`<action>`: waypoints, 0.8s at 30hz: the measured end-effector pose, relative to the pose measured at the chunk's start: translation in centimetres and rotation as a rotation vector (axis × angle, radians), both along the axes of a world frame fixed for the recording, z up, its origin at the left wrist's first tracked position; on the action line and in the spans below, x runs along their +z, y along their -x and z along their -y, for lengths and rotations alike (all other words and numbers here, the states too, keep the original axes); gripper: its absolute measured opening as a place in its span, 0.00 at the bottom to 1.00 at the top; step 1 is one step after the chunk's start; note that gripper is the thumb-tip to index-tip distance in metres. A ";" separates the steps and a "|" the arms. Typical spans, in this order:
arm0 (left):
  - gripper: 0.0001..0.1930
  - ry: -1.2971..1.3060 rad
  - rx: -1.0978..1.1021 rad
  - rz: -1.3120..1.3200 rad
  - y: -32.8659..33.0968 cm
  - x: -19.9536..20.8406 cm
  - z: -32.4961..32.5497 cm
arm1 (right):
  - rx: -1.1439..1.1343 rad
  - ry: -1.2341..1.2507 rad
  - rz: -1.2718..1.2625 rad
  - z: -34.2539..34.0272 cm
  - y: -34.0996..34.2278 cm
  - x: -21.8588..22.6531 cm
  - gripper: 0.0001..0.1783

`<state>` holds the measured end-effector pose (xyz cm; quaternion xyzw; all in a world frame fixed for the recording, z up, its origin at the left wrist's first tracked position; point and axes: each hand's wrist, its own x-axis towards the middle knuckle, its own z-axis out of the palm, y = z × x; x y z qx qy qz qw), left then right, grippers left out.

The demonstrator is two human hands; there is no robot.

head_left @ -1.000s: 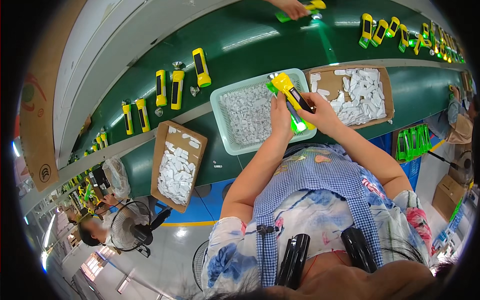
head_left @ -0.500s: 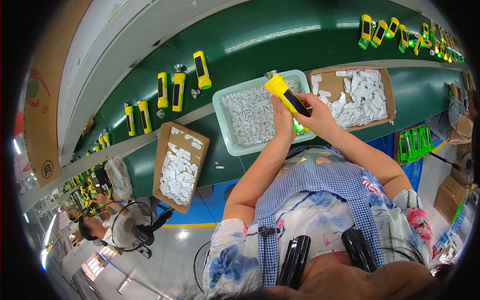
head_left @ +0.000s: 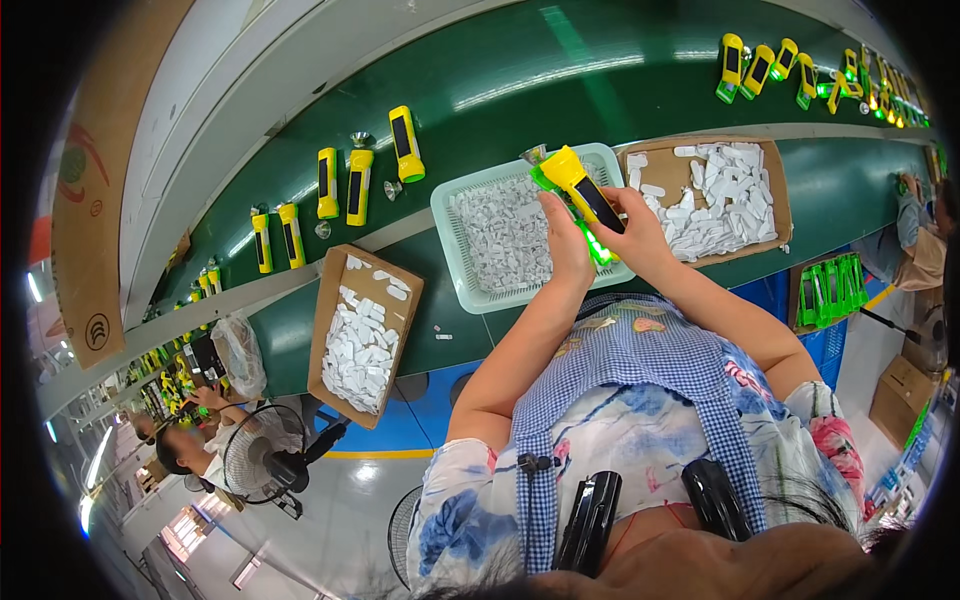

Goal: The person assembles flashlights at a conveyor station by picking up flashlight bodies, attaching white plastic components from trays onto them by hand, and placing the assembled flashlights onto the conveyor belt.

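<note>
Over the front right part of a pale green plastic basket, I hold a flashlight in both hands. Its yellow half has a dark panel, and my right hand grips it near the lower end. My left hand is closed around the bright green half, which shows beneath the yellow one with a gap between them. A silvery reflector sticks out at the head end. Small white and clear pieces fill the basket. My fingers hide the middle of the flashlight.
Cardboard trays of white strips stand right and left of the basket. Several yellow flashlights and loose reflectors lie on the green belt behind. A box of green parts is at right. A fan and co-workers are farther off.
The flashlight has turned slightly and its two halves have come apart, so more of the green half shows. Both hands have shifted a little; a green reflection now crosses the belt.
</note>
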<state>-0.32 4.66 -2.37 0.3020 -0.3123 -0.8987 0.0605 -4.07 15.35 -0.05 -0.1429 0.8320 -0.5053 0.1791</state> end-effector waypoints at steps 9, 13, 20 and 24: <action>0.32 0.044 0.026 -0.010 0.3 -1.2 -0.1 | 0.005 -0.005 0.004 0.0 0.3 0.8 0.27; 0.24 0.089 0.001 -0.021 0.4 -1.0 0.0 | -0.061 0.132 0.196 -0.4 0.6 0.4 0.28; 0.19 0.188 -0.029 -0.003 0.2 -0.8 -0.1 | -0.044 0.089 0.135 -0.2 -0.2 0.7 0.28; 0.19 -0.149 -0.044 -0.142 0.1 -0.9 -0.1 | -0.045 0.051 0.028 -0.1 -0.3 0.0 0.27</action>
